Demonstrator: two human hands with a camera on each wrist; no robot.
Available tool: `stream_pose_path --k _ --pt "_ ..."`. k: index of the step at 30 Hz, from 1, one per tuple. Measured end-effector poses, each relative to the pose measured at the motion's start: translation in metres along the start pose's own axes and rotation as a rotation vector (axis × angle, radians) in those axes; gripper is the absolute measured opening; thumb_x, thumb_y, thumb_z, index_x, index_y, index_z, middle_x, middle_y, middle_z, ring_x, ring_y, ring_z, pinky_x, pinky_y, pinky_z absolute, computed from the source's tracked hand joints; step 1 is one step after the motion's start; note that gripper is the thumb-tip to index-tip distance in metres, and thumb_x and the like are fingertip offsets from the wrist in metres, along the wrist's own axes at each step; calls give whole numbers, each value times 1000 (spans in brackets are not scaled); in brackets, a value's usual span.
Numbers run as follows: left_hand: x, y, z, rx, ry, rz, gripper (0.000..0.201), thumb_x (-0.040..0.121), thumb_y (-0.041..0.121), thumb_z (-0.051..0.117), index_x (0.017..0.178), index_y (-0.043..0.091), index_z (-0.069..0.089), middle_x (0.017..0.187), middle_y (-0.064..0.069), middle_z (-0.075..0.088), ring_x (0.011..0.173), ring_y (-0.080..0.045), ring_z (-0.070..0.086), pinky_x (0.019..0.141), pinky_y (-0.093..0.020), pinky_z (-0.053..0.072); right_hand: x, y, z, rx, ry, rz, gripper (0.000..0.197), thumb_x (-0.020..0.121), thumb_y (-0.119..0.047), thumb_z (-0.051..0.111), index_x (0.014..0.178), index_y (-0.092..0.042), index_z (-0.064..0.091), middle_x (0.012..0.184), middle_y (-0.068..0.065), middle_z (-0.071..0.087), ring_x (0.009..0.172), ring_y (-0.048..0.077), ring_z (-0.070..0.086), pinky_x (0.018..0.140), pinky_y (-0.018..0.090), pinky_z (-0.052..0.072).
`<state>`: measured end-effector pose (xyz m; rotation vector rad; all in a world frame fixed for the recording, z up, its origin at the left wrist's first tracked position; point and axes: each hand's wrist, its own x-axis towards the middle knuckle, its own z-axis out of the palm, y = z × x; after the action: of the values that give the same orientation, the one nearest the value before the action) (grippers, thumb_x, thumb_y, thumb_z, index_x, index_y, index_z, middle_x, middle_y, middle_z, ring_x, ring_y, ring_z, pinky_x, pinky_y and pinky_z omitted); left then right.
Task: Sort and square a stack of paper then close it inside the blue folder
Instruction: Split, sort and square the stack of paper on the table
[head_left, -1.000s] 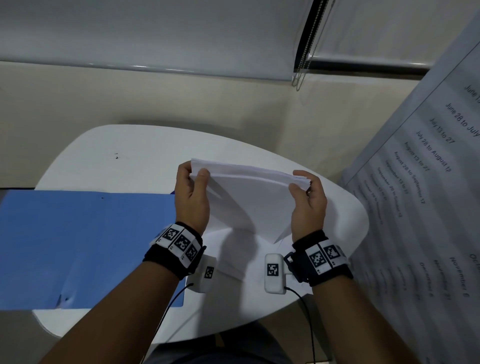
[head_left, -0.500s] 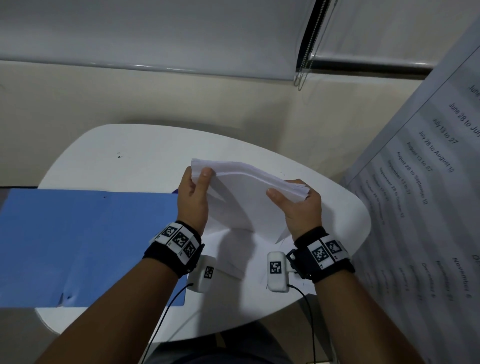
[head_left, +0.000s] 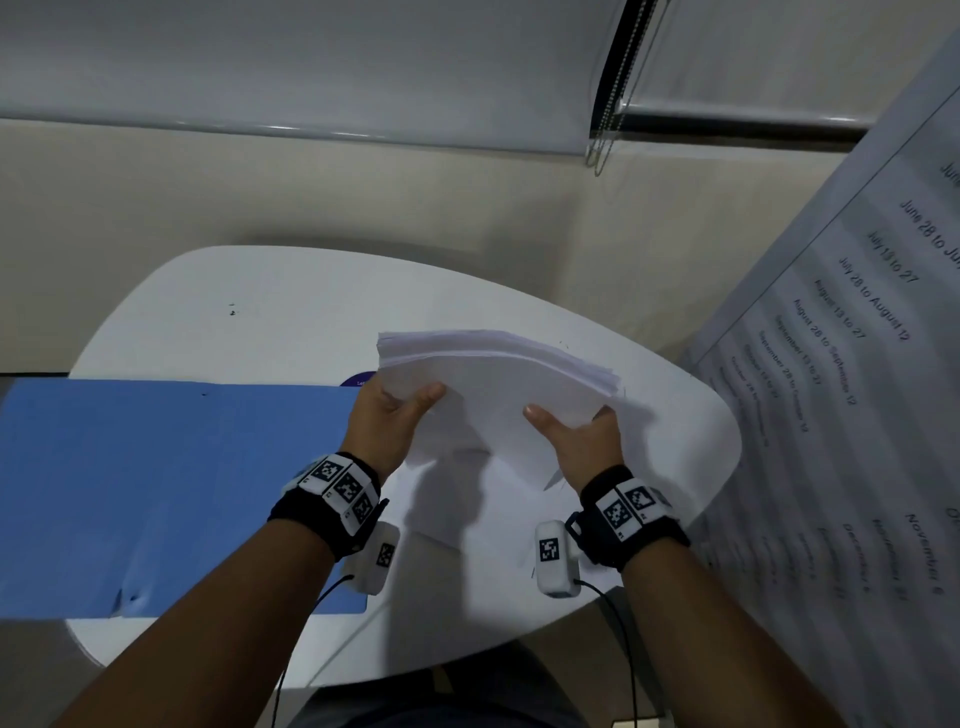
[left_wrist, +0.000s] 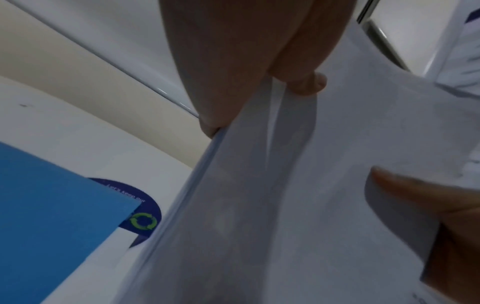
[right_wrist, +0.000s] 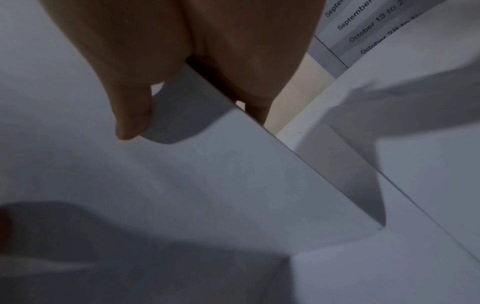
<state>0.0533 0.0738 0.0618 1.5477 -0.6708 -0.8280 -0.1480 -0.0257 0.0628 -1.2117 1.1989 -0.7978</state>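
A thick stack of white paper (head_left: 493, 374) stands tilted on edge over the white table (head_left: 260, 322), its top edge fanned and bowed. My left hand (head_left: 395, 415) grips the stack's left side, thumb on the near face and fingers behind. My right hand (head_left: 576, 436) grips the right side the same way, thumb lying across the front sheet. The left wrist view shows the stack (left_wrist: 259, 205) edge-on with my left fingers (left_wrist: 233, 61) behind it. The right wrist view shows my right thumb (right_wrist: 130, 115) on the paper (right_wrist: 207, 195). The blue folder (head_left: 156, 488) lies open flat at left.
A loose white sheet (head_left: 493, 519) lies flat on the table under the held stack. A dark round sticker (left_wrist: 145, 214) peeks out beside the folder's corner. A large printed schedule poster (head_left: 857, 415) stands close at right. A wall and window blinds (head_left: 311, 67) rise behind the table.
My right hand shifted from over the stack's top right corner down to its right side, thumb now across the front. My left thumb slid lower. The stack leans further away, its top edge more fanned.
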Motion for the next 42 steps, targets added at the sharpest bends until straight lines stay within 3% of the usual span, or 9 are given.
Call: stream_pose_path --k 4,11,17,20,23,27,32,37,42 --pt "3 1 1 33 31 10 26 90 27 72 115 18 70 104 4 77 96 -13 72 84 -38 59 2 1 4 3 26 30 18 75 -16 83 87 -16 70 82 -7 73 73 4 71 65 19 57" --pt "1 1 -30 115 -178 -41 38 77 50 72 109 30 67 101 13 76 91 -7 72 79 -32 57 12 -21 -4 131 -122 13 18 77 -10 79 89 -21 72 88 -7 76 84 11 72 73 26 58" --pt "-19 -33 -29 103 35 -129 22 89 33 70 100 14 66 85 2 68 73 -14 61 64 -33 50 7 37 15 -205 -178 117 24 85 -32 74 104 -20 67 97 -10 71 84 4 68 82 29 58" --pt "-22 -46 -50 112 102 -149 26 80 43 67 94 20 65 87 -2 67 76 -20 60 68 -37 51 3 76 3 -575 -177 264 42 86 -49 65 100 -10 65 93 1 70 86 19 68 85 41 57" --pt "-25 -51 -69 129 141 -164 12 91 30 71 94 19 64 88 -4 67 80 -24 61 68 -37 51 3 95 -17 -895 79 387 66 84 -51 65 134 -10 50 139 10 48 127 31 45 100 40 42" --pt "-28 -54 -91 117 161 -199 20 85 32 74 93 16 67 87 -4 68 78 -24 62 68 -39 53 7 92 -8 -888 192 563 102 76 -55 72 148 -2 23 155 17 21 141 38 20 107 52 33" --pt "-30 -53 -105 91 186 -212 23 84 37 74 95 18 69 88 -5 70 79 -26 64 74 -46 55 22 97 26 -876 100 632 116 71 -43 83 150 0 10 157 20 11 139 39 30 107 48 39" --pt "-27 -40 -98 37 194 -178 9 94 22 67 95 13 65 80 -3 63 71 -21 57 65 -35 49 26 98 38 -788 89 576 90 80 -21 78 145 2 19 139 19 48 121 33 55 97 39 50" --pt "-22 -31 -93 -5 180 -153 14 95 22 66 103 11 67 78 4 66 69 -13 60 63 -32 50 25 96 23 -743 88 496 36 84 -13 71 114 2 59 113 16 67 93 29 64 73 28 50"
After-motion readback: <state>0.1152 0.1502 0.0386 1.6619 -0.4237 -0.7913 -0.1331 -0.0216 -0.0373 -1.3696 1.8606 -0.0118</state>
